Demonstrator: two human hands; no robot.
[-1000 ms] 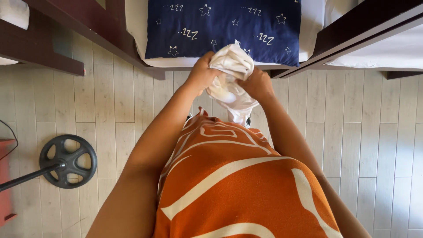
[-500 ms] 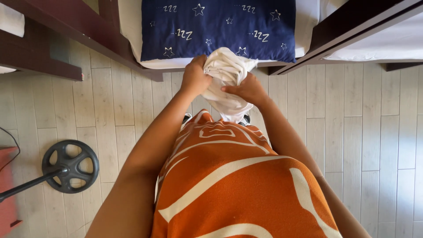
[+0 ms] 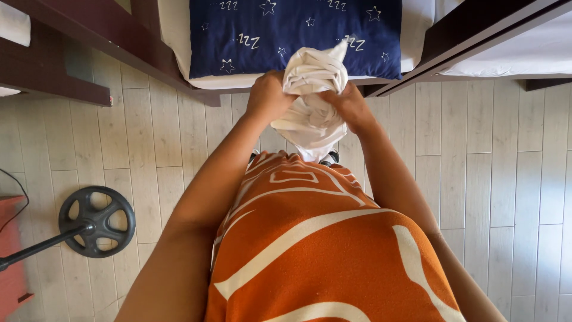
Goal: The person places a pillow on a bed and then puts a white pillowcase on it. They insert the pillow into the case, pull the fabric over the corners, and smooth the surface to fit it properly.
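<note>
A bunched white cloth [image 3: 313,95] hangs between both my hands in front of my orange patterned shirt. My left hand [image 3: 268,95] grips its left side and my right hand [image 3: 348,104] grips its right side, fingers closed into the folds. The cloth's top is rolled into a bundle and a loose tail drops toward my feet. Just beyond it lies a dark blue pillow [image 3: 268,36] printed with white stars, on a white mattress [image 3: 173,30].
A dark wooden bed frame [image 3: 119,36] runs along the left and another dark rail [image 3: 476,36] along the right. A black round stand base [image 3: 98,222] with a pole sits on the pale plank floor at left, beside a red object [image 3: 12,256].
Both hands have lifted the white cloth up and forward, toward the pillow. The bundle at its top looks more tightly rolled than before.
</note>
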